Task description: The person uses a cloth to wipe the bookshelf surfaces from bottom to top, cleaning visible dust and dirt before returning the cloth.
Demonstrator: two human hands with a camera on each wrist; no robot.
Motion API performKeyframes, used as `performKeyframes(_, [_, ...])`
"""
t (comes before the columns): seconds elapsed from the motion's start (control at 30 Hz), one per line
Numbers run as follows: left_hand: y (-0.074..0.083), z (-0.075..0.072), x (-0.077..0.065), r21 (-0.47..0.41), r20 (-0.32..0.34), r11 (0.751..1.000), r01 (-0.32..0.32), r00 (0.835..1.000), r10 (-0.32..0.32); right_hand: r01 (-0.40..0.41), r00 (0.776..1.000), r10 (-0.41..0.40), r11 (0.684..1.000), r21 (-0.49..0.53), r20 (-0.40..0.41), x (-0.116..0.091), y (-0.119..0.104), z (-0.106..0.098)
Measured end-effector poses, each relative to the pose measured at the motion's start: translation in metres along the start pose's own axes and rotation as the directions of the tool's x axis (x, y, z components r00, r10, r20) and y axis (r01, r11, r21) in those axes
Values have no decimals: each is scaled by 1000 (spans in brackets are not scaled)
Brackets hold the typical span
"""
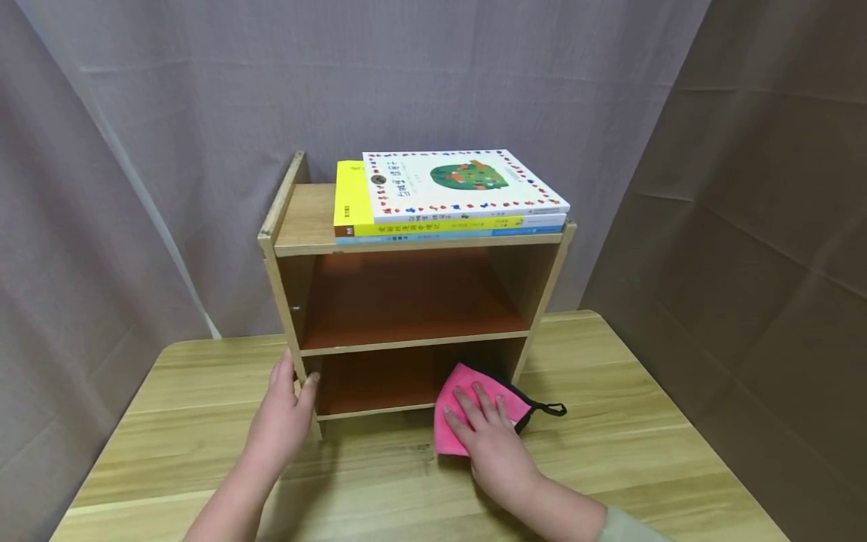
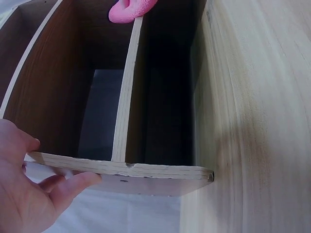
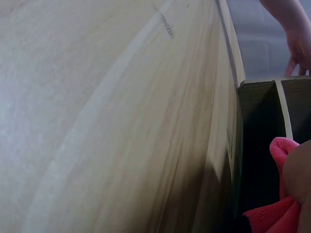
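Observation:
A small wooden shelf unit (image 1: 413, 345) stands on the table. My left hand (image 1: 281, 421) grips the front edge of its left side panel, thumb on the inner side and fingers outside, as the left wrist view also shows. My right hand (image 1: 501, 455) holds a pink cloth (image 1: 447, 440) with black trim and a black loop against the front edge of the bottom board, toward the right side. In the left wrist view the cloth (image 2: 131, 10) bends over that board's edge. The right thumb is hidden in the head view.
Several books (image 1: 447, 188) lie stacked on the unit's top board, a white-covered one uppermost. The wood-grain table (image 1: 630, 421) extends on both sides of the unit. Grey curtains (image 1: 203, 150) hang behind, and a darker cloth wall (image 1: 759, 226) is on the right.

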State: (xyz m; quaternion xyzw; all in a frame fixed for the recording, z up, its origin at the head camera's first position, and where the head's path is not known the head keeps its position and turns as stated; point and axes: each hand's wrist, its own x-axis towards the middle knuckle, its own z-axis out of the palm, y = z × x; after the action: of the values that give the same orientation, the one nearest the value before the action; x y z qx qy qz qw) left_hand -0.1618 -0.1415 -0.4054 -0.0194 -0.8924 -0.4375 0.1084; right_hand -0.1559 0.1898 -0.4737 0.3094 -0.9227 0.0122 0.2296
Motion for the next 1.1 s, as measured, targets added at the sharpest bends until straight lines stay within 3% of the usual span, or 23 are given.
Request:
performKeyframes(0.27, [3,-5,3,-85,67,995,47,997,-41,0,1000,0,1000,-18,4,1,-2,0])
performKeyframes(0.37, [1,-9,5,-140,97,989,38,995,-25,12,1000,-13,1000,-27,-10,2,-3,-1])
performKeyframes(0.6, [-2,-28,4,-288,202,953,93,979,-35,8,1000,-8,999,-34,7,5,-7,-4])
performKeyframes(0.9, [16,-40,12,-304,76,953,-14,996,39,15,1000,-15,999,-33,5,9,-11,-5])
performKeyframes(1.1, [30,-44,22,-214,45,976,-33,998,43,12,1000,-11,1000,-29,12,11,-12,-5])
